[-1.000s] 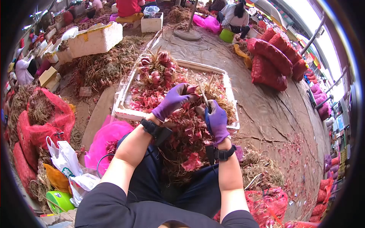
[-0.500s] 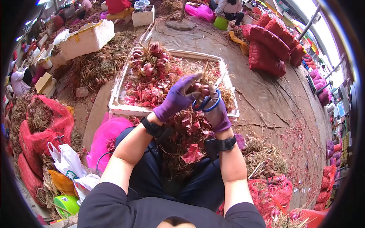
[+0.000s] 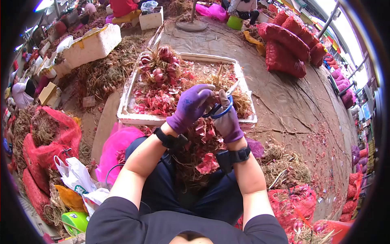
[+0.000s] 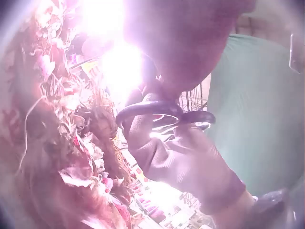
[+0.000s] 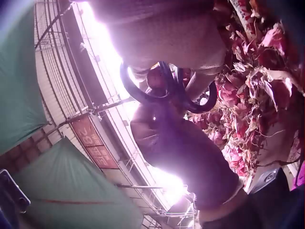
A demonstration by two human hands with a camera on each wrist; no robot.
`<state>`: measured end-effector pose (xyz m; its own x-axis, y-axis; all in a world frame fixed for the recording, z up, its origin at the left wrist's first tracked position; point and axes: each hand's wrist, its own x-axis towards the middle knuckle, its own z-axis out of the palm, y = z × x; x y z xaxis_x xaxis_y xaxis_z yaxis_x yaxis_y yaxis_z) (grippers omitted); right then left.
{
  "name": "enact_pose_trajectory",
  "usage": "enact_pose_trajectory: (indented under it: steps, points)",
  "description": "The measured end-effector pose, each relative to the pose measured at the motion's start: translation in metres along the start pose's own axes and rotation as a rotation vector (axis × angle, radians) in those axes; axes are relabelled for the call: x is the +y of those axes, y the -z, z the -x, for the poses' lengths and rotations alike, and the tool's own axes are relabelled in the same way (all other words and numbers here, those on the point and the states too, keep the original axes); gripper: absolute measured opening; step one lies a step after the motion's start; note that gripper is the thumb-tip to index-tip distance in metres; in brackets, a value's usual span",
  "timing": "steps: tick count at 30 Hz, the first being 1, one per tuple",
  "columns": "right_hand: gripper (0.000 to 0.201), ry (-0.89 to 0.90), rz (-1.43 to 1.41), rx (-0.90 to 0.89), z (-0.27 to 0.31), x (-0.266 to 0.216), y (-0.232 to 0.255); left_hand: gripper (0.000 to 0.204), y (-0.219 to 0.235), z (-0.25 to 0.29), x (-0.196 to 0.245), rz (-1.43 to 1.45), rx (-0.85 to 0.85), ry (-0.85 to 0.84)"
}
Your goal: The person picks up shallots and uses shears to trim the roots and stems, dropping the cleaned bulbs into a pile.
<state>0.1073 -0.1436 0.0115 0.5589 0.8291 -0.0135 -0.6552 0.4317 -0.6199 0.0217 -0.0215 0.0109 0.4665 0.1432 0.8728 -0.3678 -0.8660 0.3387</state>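
In the head view my left hand (image 3: 193, 106), in a purple glove, meets my right hand (image 3: 228, 124) over the near side of a white foam tray (image 3: 142, 118). The left fingers are curled around a small red shallot (image 5: 157, 80), mostly hidden between the two hands. My right hand, also gloved, holds scissors (image 3: 230, 106); their blue loops hang over its fingers and the blades point up and away. In the left wrist view the scissor loops (image 4: 150, 108) lie across the right glove. A bunch of shallots (image 3: 158, 75) sits at the tray's far left.
Papery red skins (image 3: 152, 103) cover much of the tray and heap below my hands. Dry stalks (image 3: 284, 162) and a red net bag (image 3: 294, 201) lie at my right. A pink net (image 3: 118, 150) and white plastic bags (image 3: 73, 175) are at my left. Full red sacks (image 3: 284, 61) stand beyond.
The left hand first pinches a shallot by the blades, then spreads its fingers beside several shallots, and now curls in against the right hand. The scissors have swung so their loops face me.
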Motion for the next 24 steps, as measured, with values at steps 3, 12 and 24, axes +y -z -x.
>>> enact_pose_trajectory:
  steps: [3, 12, 24]
  points:
    - [0.025, 0.037, 0.207, -0.022, 0.003, -0.007, -0.002, 0.009, -0.008, 0.009, -0.007, 0.559, 0.169, 0.433]
    - [0.025, 0.032, 0.005, -0.020, -0.009, -0.002, 0.020, 0.029, 0.012, -0.016, 0.005, -0.039, -0.016, 0.022]
    - [0.025, -0.005, 0.133, 0.015, 0.015, 0.008, -0.026, 0.014, 0.011, 0.009, -0.026, 0.249, 0.131, 0.449]
